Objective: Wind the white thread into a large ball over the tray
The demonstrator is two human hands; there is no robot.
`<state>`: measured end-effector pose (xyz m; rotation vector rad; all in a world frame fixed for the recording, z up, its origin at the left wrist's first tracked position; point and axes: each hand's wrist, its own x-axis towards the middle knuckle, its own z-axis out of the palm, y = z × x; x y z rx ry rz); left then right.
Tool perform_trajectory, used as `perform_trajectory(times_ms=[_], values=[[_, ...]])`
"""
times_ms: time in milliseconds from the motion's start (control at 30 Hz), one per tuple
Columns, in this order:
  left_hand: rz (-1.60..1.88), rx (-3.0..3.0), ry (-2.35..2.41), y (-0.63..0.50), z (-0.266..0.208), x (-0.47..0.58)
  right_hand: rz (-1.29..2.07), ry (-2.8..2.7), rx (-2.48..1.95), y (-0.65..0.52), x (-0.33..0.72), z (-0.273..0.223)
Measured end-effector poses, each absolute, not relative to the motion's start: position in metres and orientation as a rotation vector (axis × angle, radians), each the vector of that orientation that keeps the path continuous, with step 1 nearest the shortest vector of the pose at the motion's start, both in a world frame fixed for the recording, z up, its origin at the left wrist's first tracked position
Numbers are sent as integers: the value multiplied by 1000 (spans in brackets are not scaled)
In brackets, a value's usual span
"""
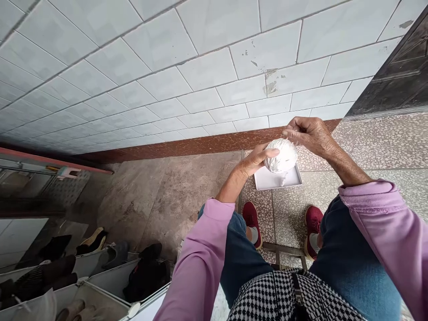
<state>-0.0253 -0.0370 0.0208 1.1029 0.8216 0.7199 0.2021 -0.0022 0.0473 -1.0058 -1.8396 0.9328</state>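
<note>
A round ball of white yarn (283, 156) is held up in front of me by my left hand (256, 159), its thumb lying across the side of the ball. Just above and right of the ball, my right hand (309, 133) has thumb and forefinger pinched together. What sits in that pinch is too small to make out clearly; it may be a strand. Below the ball, a shallow white tray (262, 180) rests on the floor, with a bit of white strand in it.
A white tiled wall (200, 89) with a red-brown base runs ahead, meeting a dark door (401, 71) at right. My red shoes (251, 218) stand on speckled floor tiles. At lower left is a rack (110, 285) holding shoes.
</note>
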Motion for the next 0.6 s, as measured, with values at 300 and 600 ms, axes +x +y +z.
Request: perform_trajectory(times_ms=[300,600], values=[[1064,795,695,-36,22,-29,742,-1834,-1140,6,181,31],[1364,557,831,-24,16,-31,660,-2106,-1166,-14,151,13]])
